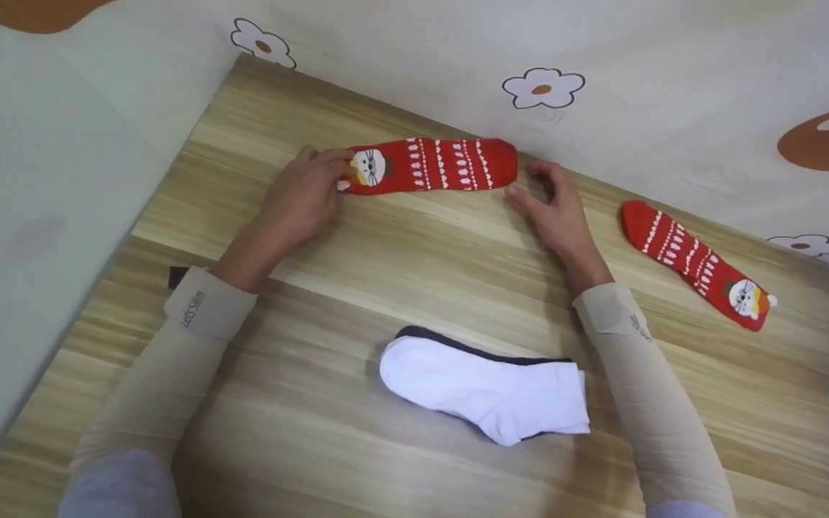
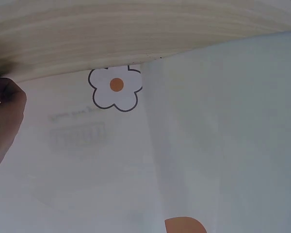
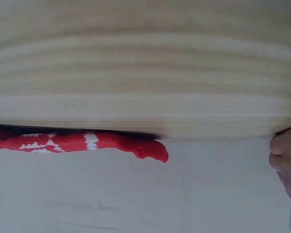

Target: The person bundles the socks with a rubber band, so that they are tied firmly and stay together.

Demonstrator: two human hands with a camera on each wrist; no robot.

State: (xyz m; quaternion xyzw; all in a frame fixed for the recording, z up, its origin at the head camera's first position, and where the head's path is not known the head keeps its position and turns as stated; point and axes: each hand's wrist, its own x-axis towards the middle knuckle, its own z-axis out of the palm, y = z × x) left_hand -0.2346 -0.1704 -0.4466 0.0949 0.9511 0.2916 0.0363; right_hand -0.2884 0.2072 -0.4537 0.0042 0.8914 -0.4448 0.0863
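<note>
A red sock (image 1: 450,165) with white patterns and an animal face lies flat near the wall in the head view. My left hand (image 1: 306,191) pinches its end by the face, the fingertips overlapping the fabric. At the toe end my right hand (image 1: 555,208) stands with thumb and fingers apart, fingertips close beside the sock. A matching red sock (image 1: 695,262) lies slanted to the right of that hand; the right wrist view shows this sock (image 3: 87,143) from the side. Only a part of my left hand (image 2: 5,111) shows in the left wrist view.
White socks (image 1: 486,388) lie over dark socks (image 1: 486,347) on the wooden table (image 1: 299,432), between the forearms. A wall (image 1: 414,43) with flower prints borders the table's far edge, and another wall (image 1: 47,180) stands along the left side.
</note>
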